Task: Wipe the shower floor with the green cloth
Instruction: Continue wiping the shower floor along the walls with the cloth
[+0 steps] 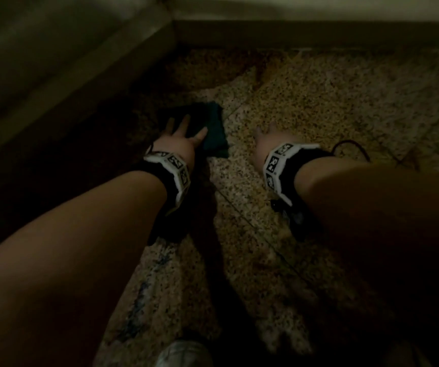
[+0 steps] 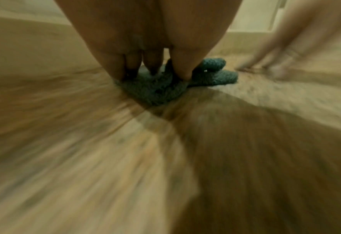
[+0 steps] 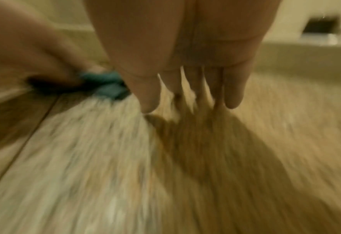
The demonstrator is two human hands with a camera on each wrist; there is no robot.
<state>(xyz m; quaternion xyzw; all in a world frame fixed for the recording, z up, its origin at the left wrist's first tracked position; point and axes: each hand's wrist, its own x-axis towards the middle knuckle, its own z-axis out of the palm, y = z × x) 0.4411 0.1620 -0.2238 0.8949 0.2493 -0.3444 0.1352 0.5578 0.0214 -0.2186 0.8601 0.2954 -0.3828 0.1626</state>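
Surroundings: raised curb [image 1: 75,83] from 9 to 12 o'clock, wall base [image 1: 305,33] at 12, shoe tip [image 1: 184,353] at 6, dark cable [image 1: 350,148] at 3 | left hand [image 1: 181,139] flat, fingers spread, pressing green cloth [image 1: 213,131] onto speckled shower floor [image 1: 319,107] just above centre | right hand [image 1: 268,144] at 2 o'clock, fingers straight, tips at floor | wrist views blurred; dim light hides cloth's left edge.

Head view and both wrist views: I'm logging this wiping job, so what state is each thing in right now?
Green terry cloth: lying on the floor, partly folded, pinned under the left hand.
Left hand: fingers spread, pressing on the cloth.
Right hand: fingers straight, empty, fingertips on the floor beside the cloth.
Speckled stone shower floor: streaked pale in places; wetness cannot be told.
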